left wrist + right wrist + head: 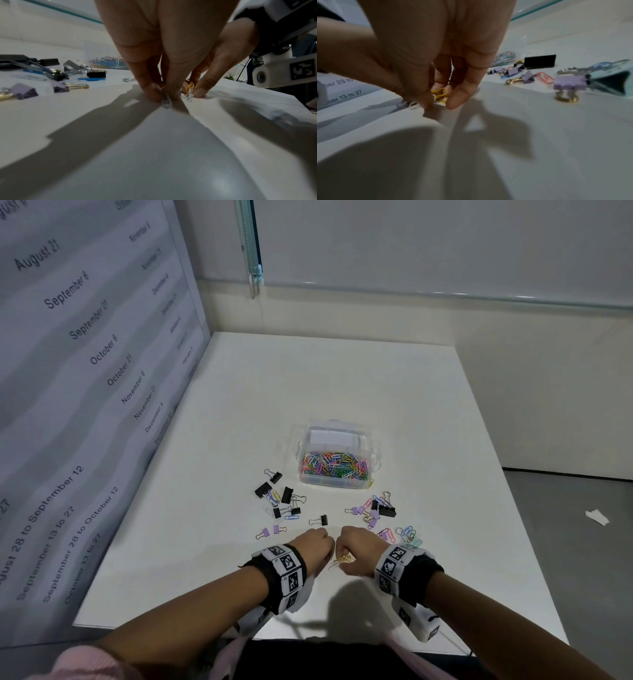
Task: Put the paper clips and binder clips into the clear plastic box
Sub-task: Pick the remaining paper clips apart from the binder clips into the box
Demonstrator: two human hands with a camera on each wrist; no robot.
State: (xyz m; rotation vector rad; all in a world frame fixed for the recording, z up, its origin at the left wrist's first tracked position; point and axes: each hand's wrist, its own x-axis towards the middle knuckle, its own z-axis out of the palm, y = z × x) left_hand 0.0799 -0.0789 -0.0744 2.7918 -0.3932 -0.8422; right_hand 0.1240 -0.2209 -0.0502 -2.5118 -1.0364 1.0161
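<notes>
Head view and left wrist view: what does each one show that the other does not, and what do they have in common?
Only the head view shows the whole clear plastic box, open, with many coloured paper clips inside, and the clips right of the hands, such as a black binder clip.

Only the left wrist view shows the left hand's fingertips pinching a pale paper clip against the table.

Both show the left hand and right hand close together, yellow paper clips at the right hand, and lilac binder clips on the left.
</notes>
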